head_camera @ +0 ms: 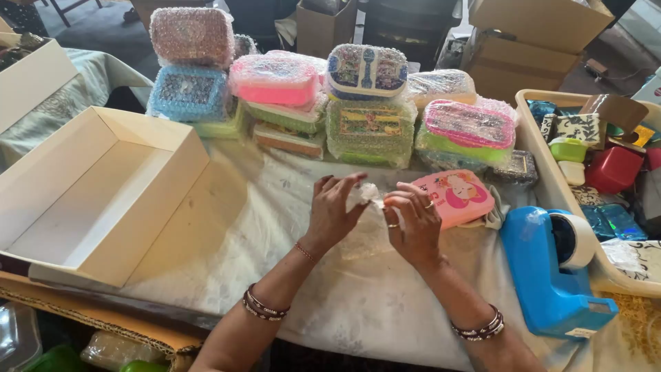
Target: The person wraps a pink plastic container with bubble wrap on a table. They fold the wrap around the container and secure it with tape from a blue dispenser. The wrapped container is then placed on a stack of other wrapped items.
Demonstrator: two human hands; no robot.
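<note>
The left hand (334,210) and the right hand (412,222) meet over the table, both pinching the top edge of a clear sheet of bubble wrap (365,227) that hangs between them and down onto the white tablecloth (275,207). The fingers are closed narrowly on the film. It looks very light, limp and slightly slick, so a pinch at the edge or a corner probably suits it best; squeezing hard would likely pop bubbles. Just right of the right hand lies a pink lunch box (458,196), unwrapped. Further right stands a blue tape dispenser (551,269). Beyond the hands sit stacked wrapped lunch boxes (372,110); left, an open cardboard box (103,186).
</note>
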